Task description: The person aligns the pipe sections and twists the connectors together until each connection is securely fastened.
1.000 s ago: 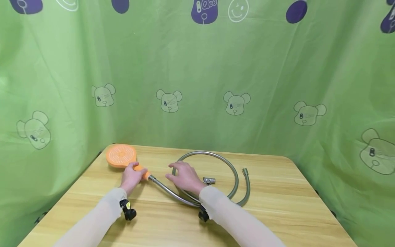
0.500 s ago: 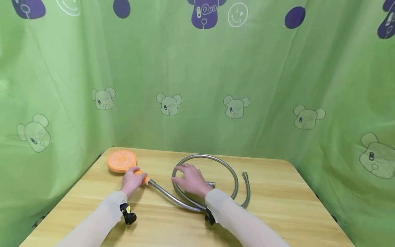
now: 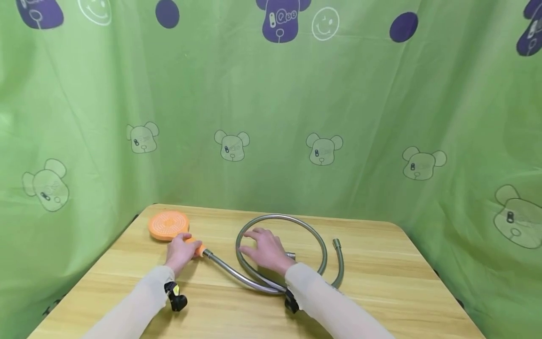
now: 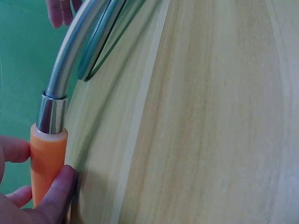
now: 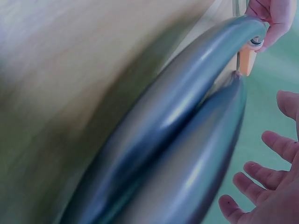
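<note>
An orange shower head (image 3: 168, 225) lies toward the table's far left, its perforated face up. My left hand (image 3: 179, 252) holds its handle (image 4: 48, 161) between thumb and fingers, just below the metal collar (image 4: 51, 114) of the hose. From there the silver shower hose (image 3: 275, 216) runs right into a large loop. Over the loop's left part is my right hand (image 3: 267, 249), fingers spread and holding nothing. In the right wrist view two stretches of hose pass beside its apart fingertips (image 5: 271, 137). The hose's free end (image 3: 337, 243) points away from me at the right.
A small metal fitting (image 3: 290, 255) lies inside the loop, mostly hidden behind my right hand. The wooden table (image 3: 394, 278) is backed by a green patterned curtain (image 3: 271, 183) along its far edge and sides. Each wrist carries a small black camera (image 3: 177, 297).
My right hand has shifted slightly right, covering more of the metal fitting. My left hand keeps its hold on the shower head handle. The head view has tipped up a little.
</note>
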